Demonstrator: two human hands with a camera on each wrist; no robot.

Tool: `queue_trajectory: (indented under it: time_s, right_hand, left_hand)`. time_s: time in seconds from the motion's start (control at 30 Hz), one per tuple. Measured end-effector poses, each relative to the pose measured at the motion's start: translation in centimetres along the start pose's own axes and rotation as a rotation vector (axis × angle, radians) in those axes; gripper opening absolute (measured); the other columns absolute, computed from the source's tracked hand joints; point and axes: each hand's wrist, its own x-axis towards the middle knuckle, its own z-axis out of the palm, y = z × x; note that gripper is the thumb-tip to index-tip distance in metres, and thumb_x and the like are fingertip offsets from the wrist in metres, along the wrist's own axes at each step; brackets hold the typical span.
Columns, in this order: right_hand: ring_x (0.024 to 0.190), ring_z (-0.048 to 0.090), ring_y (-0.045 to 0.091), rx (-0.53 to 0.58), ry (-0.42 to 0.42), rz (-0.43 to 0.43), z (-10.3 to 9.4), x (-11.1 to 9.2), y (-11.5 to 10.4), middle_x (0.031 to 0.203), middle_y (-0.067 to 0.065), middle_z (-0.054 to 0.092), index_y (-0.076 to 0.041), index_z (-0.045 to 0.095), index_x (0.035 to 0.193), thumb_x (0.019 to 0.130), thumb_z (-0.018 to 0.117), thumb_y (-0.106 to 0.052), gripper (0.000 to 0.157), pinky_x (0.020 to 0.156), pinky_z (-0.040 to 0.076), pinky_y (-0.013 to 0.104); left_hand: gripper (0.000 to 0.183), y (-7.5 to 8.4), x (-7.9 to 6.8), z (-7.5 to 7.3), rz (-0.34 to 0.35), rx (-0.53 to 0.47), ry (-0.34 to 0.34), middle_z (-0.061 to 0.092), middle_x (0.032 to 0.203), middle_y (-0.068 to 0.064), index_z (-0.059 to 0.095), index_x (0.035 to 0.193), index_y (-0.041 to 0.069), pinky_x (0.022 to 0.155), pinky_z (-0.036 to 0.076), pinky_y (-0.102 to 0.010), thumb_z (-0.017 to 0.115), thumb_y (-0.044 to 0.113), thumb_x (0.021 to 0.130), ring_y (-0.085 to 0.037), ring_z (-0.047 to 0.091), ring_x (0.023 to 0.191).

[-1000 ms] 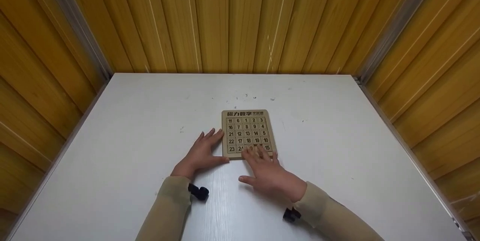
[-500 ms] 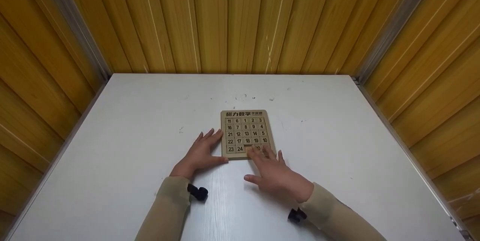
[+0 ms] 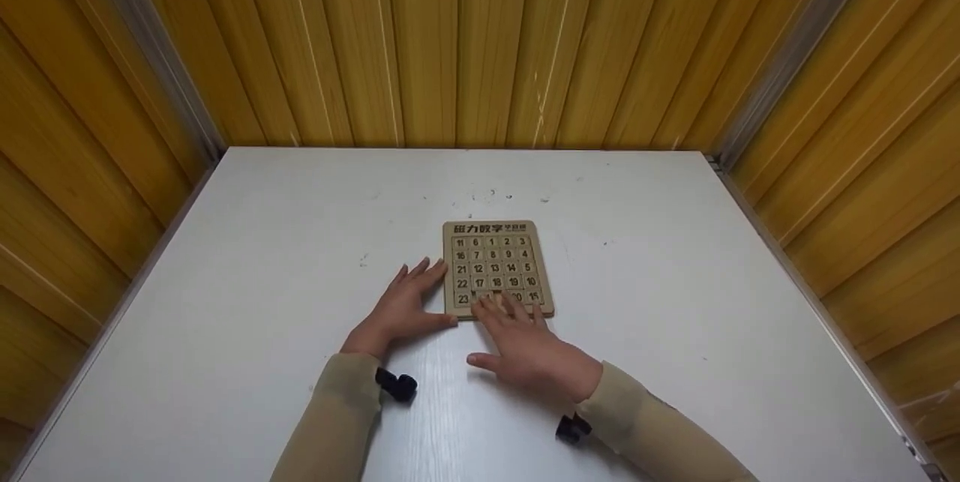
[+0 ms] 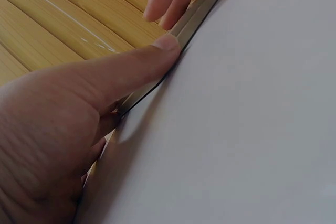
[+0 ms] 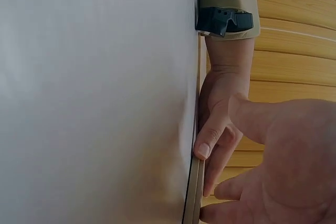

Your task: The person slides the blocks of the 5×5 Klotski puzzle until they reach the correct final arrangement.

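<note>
A wooden number slide puzzle (image 3: pixel 453 313) lies flat on the white table in the head view, with dark numbered tiles (image 3: pixel 495 268) and dark characters along its top. My left hand (image 3: pixel 401 309) holds its lower left corner, thumb on the front edge and fingers along the left side. In the left wrist view the thumb (image 4: pixel 142 66) presses against that edge. My right hand (image 3: pixel 532 347) lies over the bottom row, fingers extended and fingertips on the tiles, thumb held away. Its fingers partly cover the tile beside 23; dark slivers of gap show around it. Tiles 20 and 15 sit further right.
The white table (image 3: pixel 637 242) spreads around the puzzle, with small dark marks (image 3: pixel 508 196) behind it. Yellow wood-patterned panels (image 3: pixel 420 47) enclose the back and both sides. Black wrist cameras (image 3: pixel 397 384) are strapped at both sleeves.
The right hand shifted right with tile 20, uncovering a gap in the bottom row, then moved back left onto tile 24, now covered by its fingers. The left hand stayed put.
</note>
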Motion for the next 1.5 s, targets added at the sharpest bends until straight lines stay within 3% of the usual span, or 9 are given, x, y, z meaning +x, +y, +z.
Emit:
queue_trajectory:
  time_s: [0.27, 0.73, 1.17, 1.33, 1.5]
  right_hand:
    - [0.162, -0.004, 0.036, 0.032, 0.012, 0.019, -0.7, -1.0, 1.2, 0.175, 0.002, 0.010, -0.021, 0.015, 0.167, 0.100, 0.053, -0.061, 0.087, 0.127, -0.004, 0.070]
    - [0.162, -0.007, 0.032, 0.008, -0.015, -0.056, 0.2, 0.9, -1.8, 0.175, -0.001, 0.005, -0.022, 0.013, 0.167, 0.098, 0.050, -0.066, 0.090, 0.127, -0.004, 0.069]
    - [0.162, -0.006, 0.034, 0.036, -0.019, -0.008, -0.8, -0.1, 0.0, 0.175, -0.003, 0.010, -0.024, 0.010, 0.167, 0.099, 0.052, -0.064, 0.089, 0.128, -0.006, 0.068]
    - [0.162, -0.009, 0.034, 0.076, -0.011, -0.042, -1.3, 0.8, -0.3, 0.175, -0.004, 0.006, -0.025, 0.011, 0.167, 0.099, 0.052, -0.063, 0.088, 0.127, -0.005, 0.071]
    - [0.162, -0.011, 0.032, 0.060, 0.002, -0.040, -1.4, 2.6, -0.7, 0.175, -0.004, 0.004, -0.026, 0.007, 0.167, 0.099, 0.050, -0.065, 0.089, 0.127, -0.004, 0.071]
  left_hand:
    - [0.101, 0.1, 0.1, -0.1, 0.006, 0.010, 0.002, 0.034, 0.168, 0.000, 0.036, 0.161, 0.023, 0.134, 0.009, -0.052, 0.088, 0.044, 0.077, -0.030, 0.017, 0.161]
    - [0.100, 0.1, 0.2, 0.0, 0.052, 0.018, 0.008, 0.036, 0.167, -0.001, 0.037, 0.160, 0.018, 0.134, 0.007, -0.051, 0.085, 0.051, 0.078, -0.029, 0.020, 0.161]
    - [0.099, 0.0, 0.0, -0.1, 0.028, 0.003, 0.011, 0.035, 0.168, -0.003, 0.038, 0.160, 0.020, 0.134, 0.010, -0.053, 0.088, 0.043, 0.078, -0.032, 0.018, 0.161]
    - [0.100, 0.0, -0.1, 0.0, -0.011, -0.001, 0.008, 0.033, 0.169, -0.003, 0.036, 0.161, 0.024, 0.133, 0.013, -0.057, 0.087, 0.045, 0.078, -0.038, 0.015, 0.161]
    - [0.100, 0.1, 0.0, 0.0, -0.008, 0.005, 0.001, 0.032, 0.169, -0.004, 0.035, 0.161, 0.024, 0.133, 0.012, -0.056, 0.086, 0.047, 0.079, -0.038, 0.015, 0.161]
